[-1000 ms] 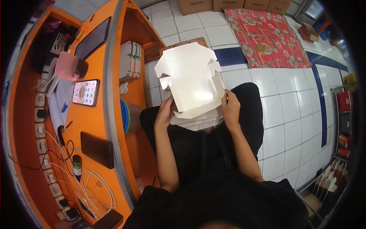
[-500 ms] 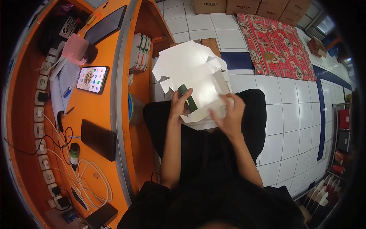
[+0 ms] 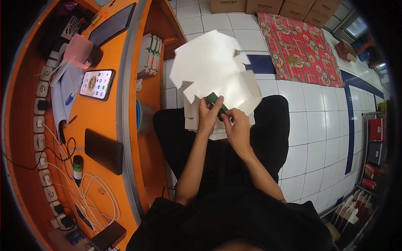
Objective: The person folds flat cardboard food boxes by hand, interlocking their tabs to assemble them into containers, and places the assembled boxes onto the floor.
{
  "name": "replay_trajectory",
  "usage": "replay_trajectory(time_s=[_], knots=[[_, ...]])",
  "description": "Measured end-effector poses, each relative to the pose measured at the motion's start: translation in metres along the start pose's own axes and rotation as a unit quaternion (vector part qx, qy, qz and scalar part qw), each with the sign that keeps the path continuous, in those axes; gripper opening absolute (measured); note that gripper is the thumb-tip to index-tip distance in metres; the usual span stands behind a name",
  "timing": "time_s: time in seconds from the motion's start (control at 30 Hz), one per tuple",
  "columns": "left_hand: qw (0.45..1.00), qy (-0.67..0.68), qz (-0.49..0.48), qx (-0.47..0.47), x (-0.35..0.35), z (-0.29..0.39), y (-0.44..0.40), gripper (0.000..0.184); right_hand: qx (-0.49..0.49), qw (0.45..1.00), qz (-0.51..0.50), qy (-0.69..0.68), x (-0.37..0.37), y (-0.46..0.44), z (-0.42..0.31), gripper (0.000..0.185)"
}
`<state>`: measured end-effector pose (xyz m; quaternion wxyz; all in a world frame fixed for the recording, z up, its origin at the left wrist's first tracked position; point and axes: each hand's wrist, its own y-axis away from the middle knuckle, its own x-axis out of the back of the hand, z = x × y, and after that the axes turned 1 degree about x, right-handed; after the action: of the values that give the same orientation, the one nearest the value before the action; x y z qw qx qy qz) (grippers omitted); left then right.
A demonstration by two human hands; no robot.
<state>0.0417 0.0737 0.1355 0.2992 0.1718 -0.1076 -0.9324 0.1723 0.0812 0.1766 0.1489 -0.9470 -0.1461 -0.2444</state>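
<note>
White cut card with folded flaps [image 3: 205, 56] lies over my lap, on top of more white card. Its near part is partly folded up around my hands. My left hand [image 3: 207, 119] pinches a dark green strip [image 3: 216, 102] between thumb and fingers. Close beside it, my right hand [image 3: 238, 127] grips the lower end of the same strip with thumb and fingertips. What lies under my fingers is hidden.
An orange desk [image 3: 104, 121] on the left bears a lit phone [image 3: 97, 85], a black box-like item [image 3: 103, 151], a small bottle [image 3: 78, 169] and white cables [image 3: 100, 188]. Cartons [image 3: 266, 6] and a red patterned mat [image 3: 299, 50] are on the tiled floor.
The green strip appeared in my left hand after the first frame. My right hand has since moved left and closed on its lower end. The near flaps of the card have shifted upward.
</note>
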Motion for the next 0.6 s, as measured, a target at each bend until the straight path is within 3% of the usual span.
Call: replay_trajectory(time_s=[0.13,0.2,0.23,0.3,0.33,0.37,0.43,0.47,0.6], knots=[[0.995,-0.065,-0.051,-0.049,0.012,-0.005,-0.006,0.051,0.035,0.996,0.054,0.057,-0.002,-0.004,0.010,0.014],[0.997,-0.004,-0.051,0.052,0.023,0.003,-0.005,0.060,-0.079,0.993,-0.061,-0.061,-0.002,-0.003,0.017,0.017],[0.997,-0.005,-0.054,0.053,0.030,0.008,-0.008,0.060,-0.080,0.993,-0.057,-0.060,-0.002,-0.004,0.017,0.017],[0.993,0.053,0.051,0.088,0.043,0.018,-0.017,0.067,-0.122,0.982,-0.100,-0.106,-0.007,-0.004,0.015,0.022],[0.993,0.033,0.104,0.053,0.045,0.020,-0.024,0.062,-0.139,0.977,-0.130,-0.091,-0.008,-0.004,0.013,0.026],[0.993,0.031,0.105,0.054,0.055,0.021,-0.035,0.062,-0.141,0.977,-0.130,-0.093,-0.012,-0.004,0.015,0.026],[0.964,-0.260,0.057,0.013,0.070,0.030,-0.048,0.059,-0.103,0.979,-0.175,-0.007,-0.025,-0.004,0.022,0.024],[0.926,-0.362,0.105,-0.016,0.071,0.029,-0.049,0.047,-0.100,0.979,-0.175,-0.007,-0.033,-0.004,0.027,0.024],[0.936,-0.340,0.085,-0.028,0.064,0.027,-0.037,0.044,-0.080,0.984,-0.152,0.045,-0.053,-0.009,0.030,0.026]])
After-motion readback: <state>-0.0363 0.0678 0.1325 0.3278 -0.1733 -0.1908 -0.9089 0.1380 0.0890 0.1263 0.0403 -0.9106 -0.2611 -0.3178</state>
